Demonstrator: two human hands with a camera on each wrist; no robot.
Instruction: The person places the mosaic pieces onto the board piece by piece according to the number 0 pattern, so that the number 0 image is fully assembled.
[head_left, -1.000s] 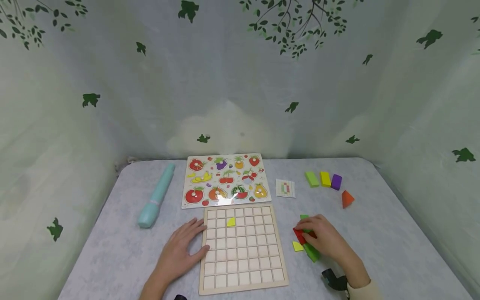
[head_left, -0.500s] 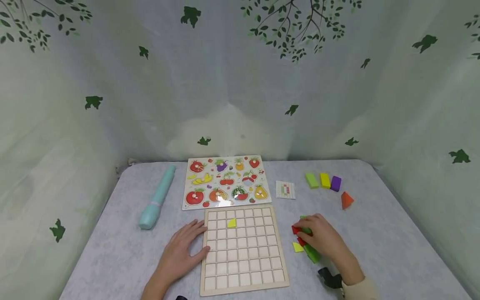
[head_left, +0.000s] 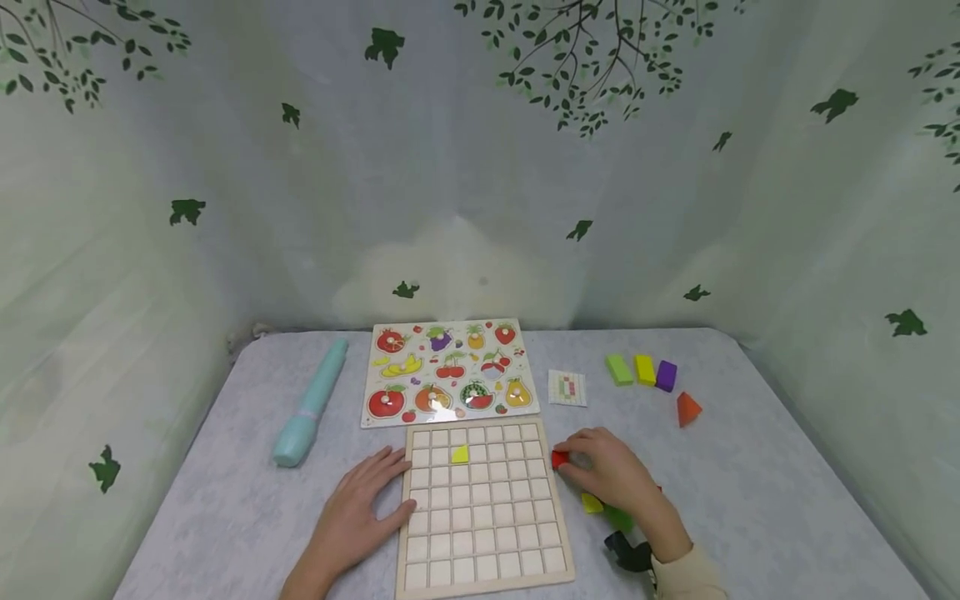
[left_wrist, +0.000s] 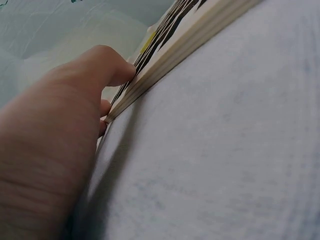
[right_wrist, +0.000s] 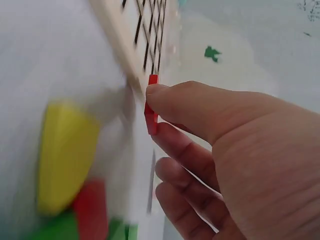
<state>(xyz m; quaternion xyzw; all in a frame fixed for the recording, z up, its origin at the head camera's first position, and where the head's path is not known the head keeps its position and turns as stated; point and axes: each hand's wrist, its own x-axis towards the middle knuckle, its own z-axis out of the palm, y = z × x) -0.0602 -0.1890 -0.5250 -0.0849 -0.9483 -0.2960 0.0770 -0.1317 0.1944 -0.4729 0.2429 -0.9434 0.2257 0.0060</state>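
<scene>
- My right hand (head_left: 611, 473) pinches a small red piece (head_left: 559, 459) between thumb and fingertips, held just beside the right edge of the grid board (head_left: 483, 550).
- My left hand (head_left: 365, 508) lies flat with fingers spread, pressing the board's left edge.
- I judge the work barely begun: one yellow piece (head_left: 460, 454) sits in a cell, and every other cell shows bare wood.
- Loose pieces (head_left: 606, 510) wait under my right wrist; more blocks (head_left: 643, 370) lie farther back.

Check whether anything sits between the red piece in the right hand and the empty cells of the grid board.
Nothing visible does. The right hand pinches the red piece just off the right edge of the grid board; its only occupant, a yellow piece, lies far across it.
</scene>
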